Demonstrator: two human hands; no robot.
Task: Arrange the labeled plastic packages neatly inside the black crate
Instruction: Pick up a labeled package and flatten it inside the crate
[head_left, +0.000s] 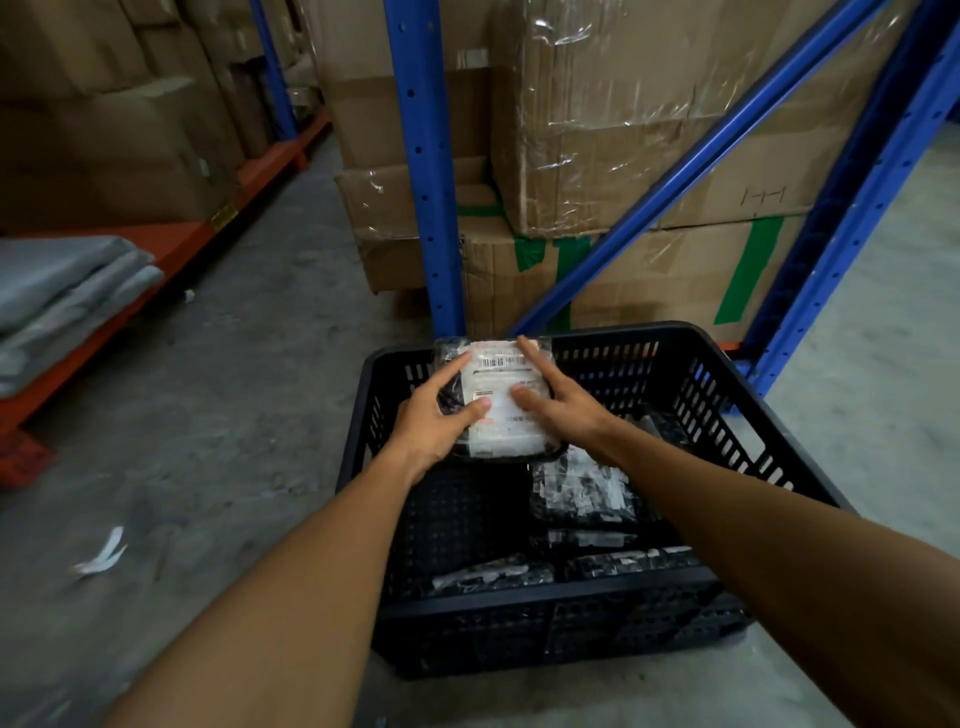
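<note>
Your forearms reach from the near edge over the black crate (519, 597), which sits on the floor. Both hands grip one labeled package (501, 402), held label-up over the crate's far left part: your left hand (441, 415) clasps its left edge and your right hand (558, 400) lies spread on its top and right side. Other packages (582, 488) lie loosely along the right and near side. You seem mid-placement; next, lower it flat into the bare left area, square to the wall.
</note>
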